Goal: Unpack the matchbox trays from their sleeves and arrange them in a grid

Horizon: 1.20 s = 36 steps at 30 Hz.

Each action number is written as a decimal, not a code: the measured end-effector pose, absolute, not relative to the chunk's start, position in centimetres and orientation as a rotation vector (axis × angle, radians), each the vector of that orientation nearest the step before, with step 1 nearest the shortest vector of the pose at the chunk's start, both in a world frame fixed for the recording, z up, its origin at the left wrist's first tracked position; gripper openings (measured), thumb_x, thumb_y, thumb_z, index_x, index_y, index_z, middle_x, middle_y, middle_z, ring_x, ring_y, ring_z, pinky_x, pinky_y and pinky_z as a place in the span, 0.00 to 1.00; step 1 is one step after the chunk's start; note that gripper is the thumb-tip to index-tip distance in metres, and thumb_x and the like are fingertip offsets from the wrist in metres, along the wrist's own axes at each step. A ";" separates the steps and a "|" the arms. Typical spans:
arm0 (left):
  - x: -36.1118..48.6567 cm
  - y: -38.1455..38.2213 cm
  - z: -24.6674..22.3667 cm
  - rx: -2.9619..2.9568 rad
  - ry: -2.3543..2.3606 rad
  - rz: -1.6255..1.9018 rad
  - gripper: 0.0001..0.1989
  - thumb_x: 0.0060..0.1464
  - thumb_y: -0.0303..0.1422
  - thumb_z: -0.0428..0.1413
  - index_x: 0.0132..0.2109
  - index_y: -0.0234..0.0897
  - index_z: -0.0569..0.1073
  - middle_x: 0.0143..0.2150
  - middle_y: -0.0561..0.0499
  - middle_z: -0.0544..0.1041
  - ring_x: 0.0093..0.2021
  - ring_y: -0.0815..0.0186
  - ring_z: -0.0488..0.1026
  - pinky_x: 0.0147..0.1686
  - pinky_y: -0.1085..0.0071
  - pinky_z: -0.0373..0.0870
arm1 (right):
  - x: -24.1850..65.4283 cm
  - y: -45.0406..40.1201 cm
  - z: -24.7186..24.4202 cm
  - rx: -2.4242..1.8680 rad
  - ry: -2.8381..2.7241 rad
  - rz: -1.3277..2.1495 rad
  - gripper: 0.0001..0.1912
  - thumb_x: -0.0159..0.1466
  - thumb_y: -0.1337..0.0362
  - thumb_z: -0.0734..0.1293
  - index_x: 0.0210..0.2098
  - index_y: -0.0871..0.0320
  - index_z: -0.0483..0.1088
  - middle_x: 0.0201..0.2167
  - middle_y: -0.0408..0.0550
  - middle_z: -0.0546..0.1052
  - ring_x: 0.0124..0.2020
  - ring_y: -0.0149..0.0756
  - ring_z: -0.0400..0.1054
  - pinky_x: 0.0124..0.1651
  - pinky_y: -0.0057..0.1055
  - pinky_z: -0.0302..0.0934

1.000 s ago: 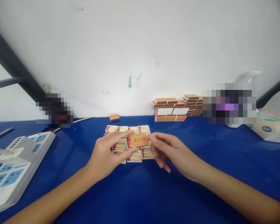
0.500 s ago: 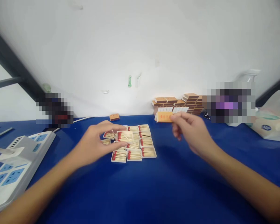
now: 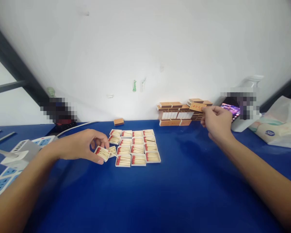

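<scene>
Between the thumb and fingers of my left hand [image 3: 88,146] is a matchbox tray [image 3: 102,153] full of red-tipped matches, tilted at the left side of the laid-out trays. Several more filled matchbox trays [image 3: 137,149] lie in close rows on the blue table [image 3: 145,197]. One tray [image 3: 112,151] just behind the held one is partly hidden. My right hand [image 3: 217,123] pinches an orange matchbox sleeve [image 3: 197,107] by its right end. That sleeve is in front of a stack of matchboxes [image 3: 173,105] by the wall; whether it touches the stack I cannot tell.
A lone matchbox [image 3: 118,122] lies near the wall. At the left stands a white power strip [image 3: 5,181] with a plugged-in adapter [image 3: 19,158]. A lit phone [image 3: 230,108] leans at the right, beside a pack of tissues [image 3: 271,129].
My left hand has carried the filled tray left and down, from above the rows to their left side. My right hand has moved right and slightly up with the sleeve, to the stack.
</scene>
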State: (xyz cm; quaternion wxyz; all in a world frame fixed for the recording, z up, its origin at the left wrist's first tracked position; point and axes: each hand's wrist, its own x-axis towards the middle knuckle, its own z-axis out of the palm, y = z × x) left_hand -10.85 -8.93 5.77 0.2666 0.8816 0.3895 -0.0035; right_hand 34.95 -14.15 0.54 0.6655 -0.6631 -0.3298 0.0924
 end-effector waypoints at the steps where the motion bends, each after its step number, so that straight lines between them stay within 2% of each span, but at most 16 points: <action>1: -10.9 -8.9 5.9 2.394 1.058 0.006 0.19 0.45 0.46 0.70 0.46 0.49 0.84 0.42 0.52 0.83 0.41 0.59 0.79 0.38 0.69 0.74 | 35.0 -14.1 0.5 -1.499 -0.741 0.205 0.10 0.60 0.65 0.68 0.24 0.53 0.65 0.14 0.41 0.65 0.16 0.33 0.58 0.20 0.32 0.50; 6: -11.2 -8.9 6.4 2.446 1.107 0.010 0.21 0.47 0.46 0.70 0.49 0.53 0.83 0.49 0.53 0.83 0.45 0.58 0.79 0.39 0.70 0.73 | 35.1 -14.0 0.4 -1.501 -0.744 0.200 0.09 0.60 0.66 0.68 0.24 0.53 0.65 0.14 0.42 0.66 0.16 0.34 0.59 0.20 0.33 0.51; 11: -10.4 -10.2 6.5 2.437 1.057 -0.059 0.17 0.46 0.41 0.68 0.46 0.50 0.84 0.41 0.52 0.83 0.37 0.60 0.79 0.34 0.70 0.73 | 35.0 -14.1 0.4 -1.506 -0.754 0.193 0.09 0.61 0.66 0.68 0.25 0.54 0.66 0.14 0.41 0.66 0.16 0.34 0.60 0.20 0.33 0.52; 17: -9.7 -11.8 7.0 2.414 1.052 -0.086 0.16 0.47 0.40 0.68 0.45 0.50 0.83 0.40 0.52 0.83 0.36 0.60 0.79 0.33 0.69 0.72 | 35.4 -14.0 0.3 -1.515 -0.777 0.172 0.09 0.62 0.65 0.69 0.25 0.54 0.68 0.14 0.42 0.66 0.16 0.35 0.60 0.20 0.33 0.52; 23: -8.8 -12.1 6.4 2.393 1.125 -0.228 0.12 0.45 0.39 0.68 0.39 0.46 0.80 0.37 0.54 0.81 0.36 0.61 0.77 0.32 0.70 0.68 | 35.4 -13.7 -0.5 -1.516 -0.798 0.188 0.09 0.62 0.65 0.68 0.26 0.55 0.68 0.14 0.41 0.66 0.16 0.33 0.59 0.19 0.32 0.51; 30: -8.4 -12.3 5.6 2.416 1.169 -0.255 0.11 0.48 0.37 0.68 0.41 0.46 0.80 0.45 0.53 0.80 0.45 0.58 0.77 0.39 0.69 0.68 | 34.0 -13.4 -2.5 -1.536 -0.871 0.275 0.11 0.61 0.62 0.70 0.23 0.54 0.68 0.13 0.40 0.67 0.15 0.32 0.59 0.18 0.28 0.52; 36: -8.9 -11.8 5.1 2.452 1.164 -0.217 0.13 0.49 0.33 0.67 0.44 0.47 0.80 0.47 0.52 0.80 0.48 0.58 0.76 0.44 0.68 0.68 | 34.4 -13.5 -2.6 -1.565 -0.892 0.244 0.11 0.62 0.63 0.69 0.23 0.53 0.69 0.13 0.41 0.69 0.16 0.33 0.60 0.19 0.30 0.53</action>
